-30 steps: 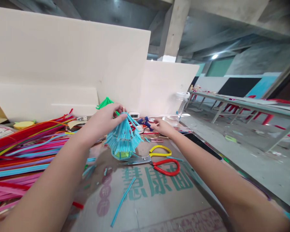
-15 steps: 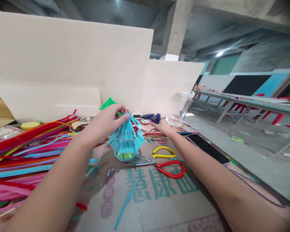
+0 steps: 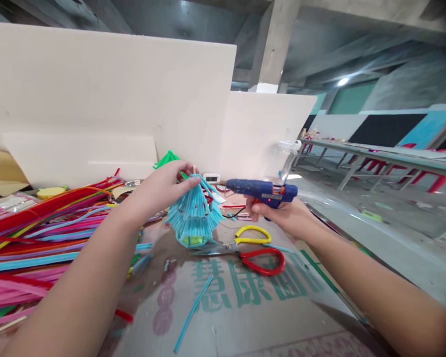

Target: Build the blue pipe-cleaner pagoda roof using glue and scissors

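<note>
My left hand (image 3: 176, 181) grips the top of a tiered light-blue pipe-cleaner tower (image 3: 195, 213), which stands upright on the cardboard. A short stick pokes up from its tip beside my thumb. My right hand (image 3: 271, 213) is wrapped round the handle of a blue glue gun (image 3: 262, 189). Its nozzle points left toward the tower, a little apart from it, and a small red light glows on its body. Scissors (image 3: 241, 249) with one yellow and one red handle lie in front, blades close to the tower's base. Nearer me rests a loose blue pipe-cleaner piece (image 3: 194, 313).
Bundles of coloured pipe cleaners (image 3: 40, 248) cover the left side. Behind the tower are a green pointed piece (image 3: 168, 158), a small digital display (image 3: 211, 178) and white boards (image 3: 107, 94). A clear bottle (image 3: 285, 158) stands at the back right, near the table edge.
My right hand has brought the glue gun up and toward me, so it now shows large beside the tower. My left hand keeps its hold on the tower's top.
</note>
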Action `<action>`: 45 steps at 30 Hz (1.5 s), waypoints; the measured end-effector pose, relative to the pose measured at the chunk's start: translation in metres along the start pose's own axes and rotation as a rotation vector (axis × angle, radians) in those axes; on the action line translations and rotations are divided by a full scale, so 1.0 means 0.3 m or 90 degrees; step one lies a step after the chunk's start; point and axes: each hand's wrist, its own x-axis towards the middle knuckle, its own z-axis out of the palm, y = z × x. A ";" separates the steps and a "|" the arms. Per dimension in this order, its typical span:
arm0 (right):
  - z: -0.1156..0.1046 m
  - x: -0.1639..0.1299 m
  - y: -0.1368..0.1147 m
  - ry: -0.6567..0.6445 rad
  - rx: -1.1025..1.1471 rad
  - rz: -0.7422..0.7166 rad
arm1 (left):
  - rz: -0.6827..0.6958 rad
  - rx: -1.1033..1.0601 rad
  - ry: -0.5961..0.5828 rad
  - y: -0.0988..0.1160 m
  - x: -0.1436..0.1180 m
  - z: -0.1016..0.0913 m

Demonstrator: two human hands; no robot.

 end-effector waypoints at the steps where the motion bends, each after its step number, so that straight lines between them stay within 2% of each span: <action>1: 0.005 -0.008 -0.009 -0.007 -0.012 -0.010 | 0.000 0.000 0.003 0.001 -0.001 0.000; 6: 0.016 -0.021 -0.038 -0.012 -0.108 -0.039 | -0.009 -0.003 0.009 0.017 -0.009 0.001; 10: 0.023 -0.027 -0.049 -0.052 -0.089 -0.039 | 0.002 -0.001 0.009 0.027 -0.011 0.004; 14: 0.034 -0.027 -0.062 -0.029 -0.159 -0.089 | 0.011 0.007 0.011 0.030 -0.008 0.006; 21: 0.036 -0.022 -0.057 -0.028 -0.173 -0.132 | 0.039 0.021 0.022 0.040 -0.011 0.004; 30: 0.022 -0.026 -0.034 -0.047 -0.208 -0.128 | 0.020 0.020 0.015 0.040 -0.012 0.003; 45: 0.025 -0.031 -0.024 -0.031 -0.305 -0.039 | 0.008 0.013 0.013 0.030 -0.009 0.002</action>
